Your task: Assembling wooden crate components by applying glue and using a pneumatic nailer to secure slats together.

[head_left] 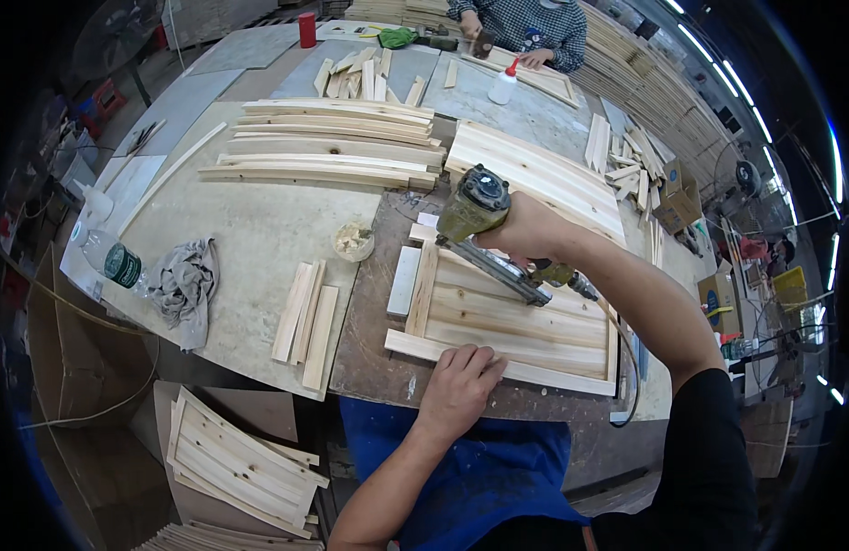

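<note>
My right hand [525, 230] is closed round the grip of an olive-green and black nail gun [472, 204], held over the upper left part of a framed wooden panel [498, 312]. An air hose [626, 354] runs from the tool toward the bench edge. My left hand [461, 386] has its fingers bent over the panel's near wooden strip [544, 373], gripping it at the bench edge. On the panel's left side a wooden strip [421, 289] lies beside a pale block [403, 280]. Whether the gun's nose touches wood, I cannot tell.
Long wooden strips [332, 138] lie ahead, with another panel [544, 174] to their right. A glue tub [353, 241], short strips [305, 312], a grey rag [184, 285] and a plastic bottle [112, 257] are left. Across the bench, a co-worker [530, 37] holds a hammer.
</note>
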Available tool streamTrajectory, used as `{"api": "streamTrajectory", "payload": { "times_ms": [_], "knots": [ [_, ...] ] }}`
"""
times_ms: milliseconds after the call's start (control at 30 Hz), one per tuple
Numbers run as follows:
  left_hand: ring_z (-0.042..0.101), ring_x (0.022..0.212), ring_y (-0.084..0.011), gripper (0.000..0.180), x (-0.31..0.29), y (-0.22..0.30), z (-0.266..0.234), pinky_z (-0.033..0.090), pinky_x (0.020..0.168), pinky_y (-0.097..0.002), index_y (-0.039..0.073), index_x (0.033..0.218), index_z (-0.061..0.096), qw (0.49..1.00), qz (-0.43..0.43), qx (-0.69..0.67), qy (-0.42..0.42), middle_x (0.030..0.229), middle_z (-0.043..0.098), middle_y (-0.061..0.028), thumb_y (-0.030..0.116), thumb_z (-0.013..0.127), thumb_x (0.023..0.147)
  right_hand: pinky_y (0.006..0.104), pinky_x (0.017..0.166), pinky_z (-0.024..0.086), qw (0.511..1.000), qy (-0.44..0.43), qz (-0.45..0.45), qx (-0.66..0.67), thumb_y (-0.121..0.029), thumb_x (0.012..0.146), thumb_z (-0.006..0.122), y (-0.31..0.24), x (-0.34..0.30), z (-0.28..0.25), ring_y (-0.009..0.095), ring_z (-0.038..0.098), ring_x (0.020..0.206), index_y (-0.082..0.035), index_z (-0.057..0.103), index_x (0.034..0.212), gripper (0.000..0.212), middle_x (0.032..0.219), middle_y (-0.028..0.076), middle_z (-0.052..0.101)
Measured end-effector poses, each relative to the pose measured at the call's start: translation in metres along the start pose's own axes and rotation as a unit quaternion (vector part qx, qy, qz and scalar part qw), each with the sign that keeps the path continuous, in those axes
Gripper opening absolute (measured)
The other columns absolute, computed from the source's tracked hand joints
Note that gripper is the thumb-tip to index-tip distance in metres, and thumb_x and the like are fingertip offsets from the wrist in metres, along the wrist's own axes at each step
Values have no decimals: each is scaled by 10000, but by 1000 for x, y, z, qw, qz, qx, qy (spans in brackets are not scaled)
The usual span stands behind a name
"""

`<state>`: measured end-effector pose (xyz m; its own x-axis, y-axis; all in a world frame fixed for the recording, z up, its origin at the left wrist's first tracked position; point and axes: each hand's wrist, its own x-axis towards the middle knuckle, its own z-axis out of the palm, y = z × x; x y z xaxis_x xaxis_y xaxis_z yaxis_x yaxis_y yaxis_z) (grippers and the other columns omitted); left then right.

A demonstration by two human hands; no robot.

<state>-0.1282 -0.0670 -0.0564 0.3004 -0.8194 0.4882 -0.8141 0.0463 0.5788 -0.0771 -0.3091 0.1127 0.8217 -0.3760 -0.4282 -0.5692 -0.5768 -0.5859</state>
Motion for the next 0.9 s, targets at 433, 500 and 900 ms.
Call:
{"api": "streamTrajectory", "payload": {
  "times_ms": [433,500,900],
  "knots": [
    [657,1119,-263,312,0,-3,4,520,971,-435,115,1173,818,1000,3,10,25,1140,685,-46,159,786,866,318,494,513,998,3,-57,-27,-178,887,832,-4,-23,13,138,637,534,-34,756,1143,303,754,58,712],
    [653,1117,-262,312,1,-4,3,518,980,-433,114,1168,817,1000,4,7,22,1144,682,-48,155,785,861,333,537,534,998,-15,-50,-37,-182,885,838,-11,-33,18,157,658,576,-33,759,1143,307,784,70,728],
    [649,1116,-260,280,-2,-5,5,518,989,-427,98,1137,812,999,16,24,34,1162,673,-50,158,775,866,407,958,584,989,-13,-93,-110,-197,891,857,8,-34,40,283,746,975,-42,785,1199,352,1090,156,818]
  ]
}}
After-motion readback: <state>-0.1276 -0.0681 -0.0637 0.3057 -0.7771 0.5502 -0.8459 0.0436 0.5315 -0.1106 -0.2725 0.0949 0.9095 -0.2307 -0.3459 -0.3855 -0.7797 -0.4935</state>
